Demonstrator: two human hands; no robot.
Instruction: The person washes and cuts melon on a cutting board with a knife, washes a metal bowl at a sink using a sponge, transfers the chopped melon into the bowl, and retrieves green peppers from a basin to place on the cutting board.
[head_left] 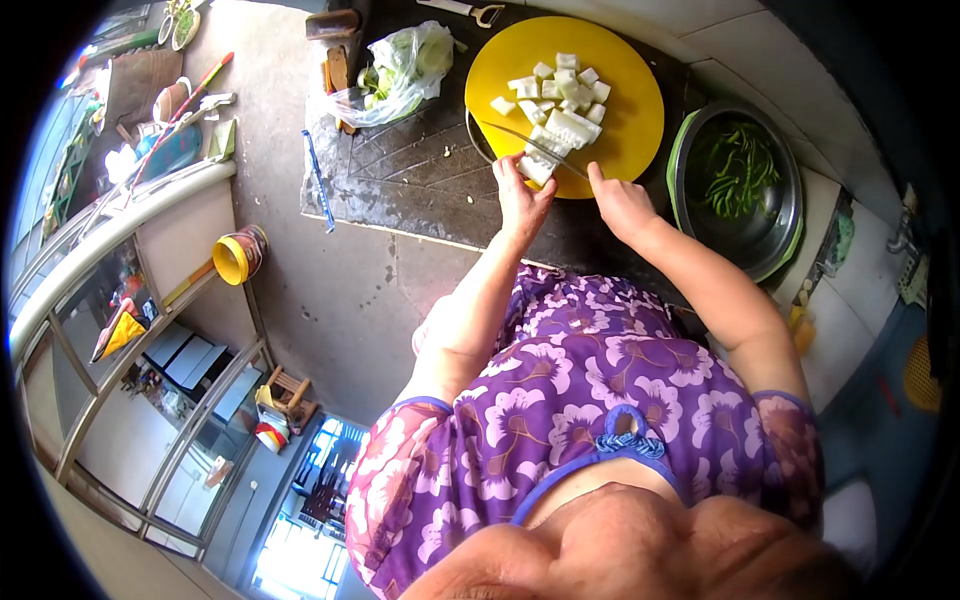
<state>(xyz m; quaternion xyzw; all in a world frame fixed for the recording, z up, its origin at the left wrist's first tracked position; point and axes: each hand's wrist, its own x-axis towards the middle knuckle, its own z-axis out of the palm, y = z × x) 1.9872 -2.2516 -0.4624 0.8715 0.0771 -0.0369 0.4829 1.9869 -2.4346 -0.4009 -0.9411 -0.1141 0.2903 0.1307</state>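
Note:
On a round yellow cutting board [630, 70] lie cut cubes of a peeled, pale gourd-like vegetable [565, 85], with longer strips nearer to me. My left hand [522, 205] grips the near ends of the pale vegetable strips [538, 168] at the board's front edge. My right hand [622, 205] is closed around the handle of a knife [515, 134], its index finger stretched along the top. The thin blade slants to the left across the strips, close to my left fingertips. My palm hides most of the handle.
To the right stands a dark basin [690, 190] with green chillies [740, 170]. A plastic bag of vegetables [410, 65] lies left of the board, with a peeler [465, 10] behind it. A blue strip [320, 180] lies at the counter's left edge. A yellow bucket [232, 260] hangs by the railing.

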